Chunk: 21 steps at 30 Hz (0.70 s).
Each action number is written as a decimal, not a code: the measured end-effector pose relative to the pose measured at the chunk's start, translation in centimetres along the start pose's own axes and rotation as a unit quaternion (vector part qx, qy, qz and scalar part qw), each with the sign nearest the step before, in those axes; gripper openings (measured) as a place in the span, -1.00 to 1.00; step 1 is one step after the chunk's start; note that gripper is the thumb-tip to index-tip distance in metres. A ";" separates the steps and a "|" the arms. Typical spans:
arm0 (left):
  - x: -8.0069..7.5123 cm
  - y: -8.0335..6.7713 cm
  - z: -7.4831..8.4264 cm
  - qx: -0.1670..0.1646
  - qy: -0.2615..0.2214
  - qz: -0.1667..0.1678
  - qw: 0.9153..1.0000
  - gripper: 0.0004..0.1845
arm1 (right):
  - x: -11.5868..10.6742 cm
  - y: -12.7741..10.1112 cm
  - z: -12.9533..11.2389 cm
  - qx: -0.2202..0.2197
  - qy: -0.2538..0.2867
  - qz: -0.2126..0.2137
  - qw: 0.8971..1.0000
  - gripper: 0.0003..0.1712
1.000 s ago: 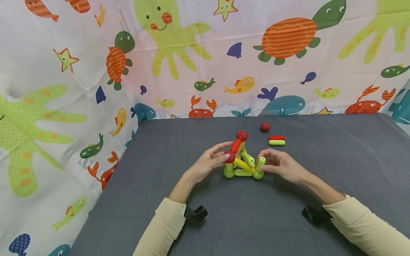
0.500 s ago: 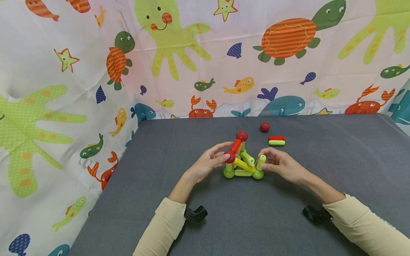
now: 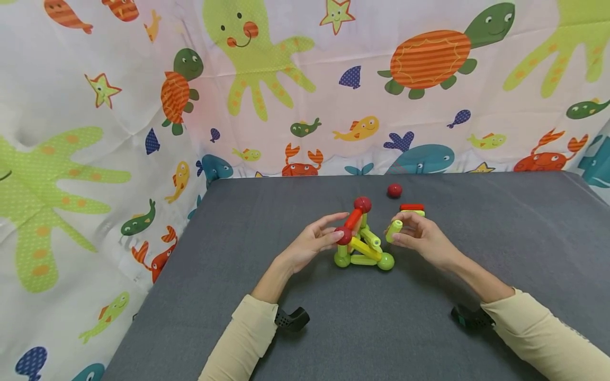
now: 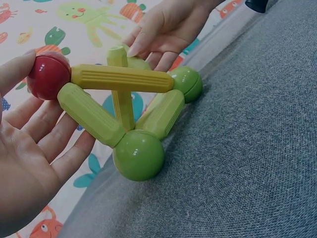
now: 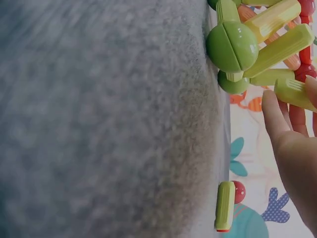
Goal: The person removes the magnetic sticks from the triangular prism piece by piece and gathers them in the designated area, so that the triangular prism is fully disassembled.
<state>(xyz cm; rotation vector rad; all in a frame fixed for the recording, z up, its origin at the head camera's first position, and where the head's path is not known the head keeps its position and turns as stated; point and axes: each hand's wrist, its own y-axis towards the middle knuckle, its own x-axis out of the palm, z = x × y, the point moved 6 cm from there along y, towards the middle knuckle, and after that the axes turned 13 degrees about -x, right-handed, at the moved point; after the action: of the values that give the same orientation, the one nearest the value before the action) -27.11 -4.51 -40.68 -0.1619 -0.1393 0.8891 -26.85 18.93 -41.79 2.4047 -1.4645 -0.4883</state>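
Note:
A small frame of magnetic rods and balls stands on the table, with green balls (image 3: pixel 385 261) at its base and red balls on top. My left hand (image 3: pixel 310 242) holds the front red ball (image 3: pixel 343 236) between thumb and fingers. From that ball a yellow rod (image 4: pixel 121 78) slopes down to a green ball (image 4: pixel 187 84). To the right of the frame, my right hand (image 3: pixel 429 241) pinches a short light-green rod (image 3: pixel 394 231), tilted and raised above the right base ball. The right wrist view shows this rod (image 5: pixel 293 92) apart from the ball, its free end pointing toward the frame.
Behind the right hand lie a red rod (image 3: pixel 412 207) and a light-green rod (image 3: pixel 420 212) side by side, the green one partly hidden by that hand. A loose red ball (image 3: pixel 394 191) sits farther back on the grey table (image 3: pixel 362 328). A printed curtain (image 3: pixel 276 106) hangs behind.
The right hand has lifted the light-green rod off the right base ball, moving it up and slightly right. The left hand stays on the red ball.

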 end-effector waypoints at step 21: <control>-0.7 0.2 -0.3 -0.001 0.000 0.014 1.000 -0.47 | -3.6 -1.3 1.0 0.109 0.125 0.227 0.960 -0.58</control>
<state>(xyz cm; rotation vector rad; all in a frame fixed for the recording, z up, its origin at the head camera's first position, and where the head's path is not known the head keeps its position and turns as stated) -27.70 -4.93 -41.03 -0.1669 -0.1384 0.9162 -27.78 22.70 -42.68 2.0743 -1.9487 0.0853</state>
